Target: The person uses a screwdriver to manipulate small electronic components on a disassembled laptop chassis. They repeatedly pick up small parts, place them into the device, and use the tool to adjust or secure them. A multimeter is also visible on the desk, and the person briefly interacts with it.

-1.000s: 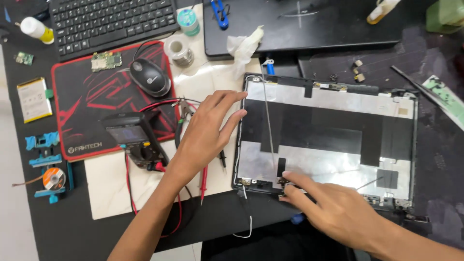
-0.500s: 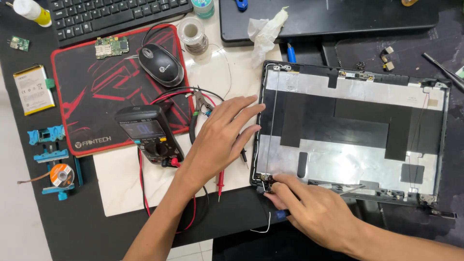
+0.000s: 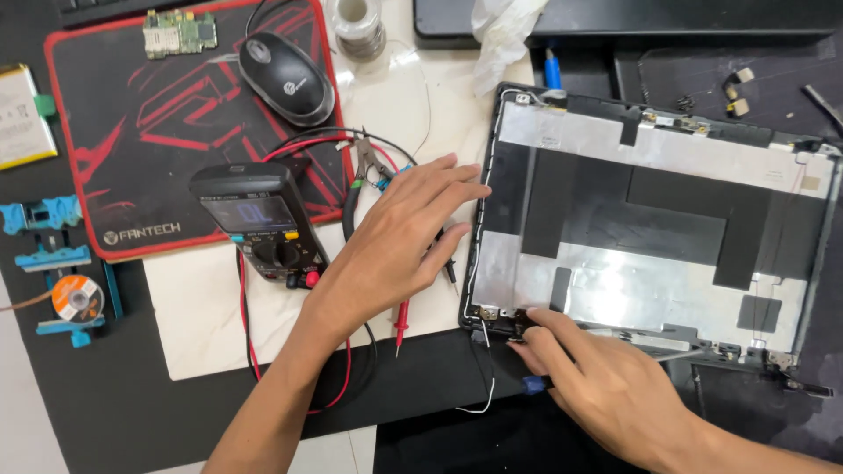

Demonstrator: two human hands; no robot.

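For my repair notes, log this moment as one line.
left hand: flat beside laptop lid | right hand: fingertips at lid's lower-left hinge corner | multimeter: left

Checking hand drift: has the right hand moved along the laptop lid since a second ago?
Yes. The right hand slid left along the lid bottom edge, toward its left corner.

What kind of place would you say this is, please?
Probably an electronics repair bench: an opened laptop lid shell lies under both hands, with a multimeter and a bare circuit board nearby.
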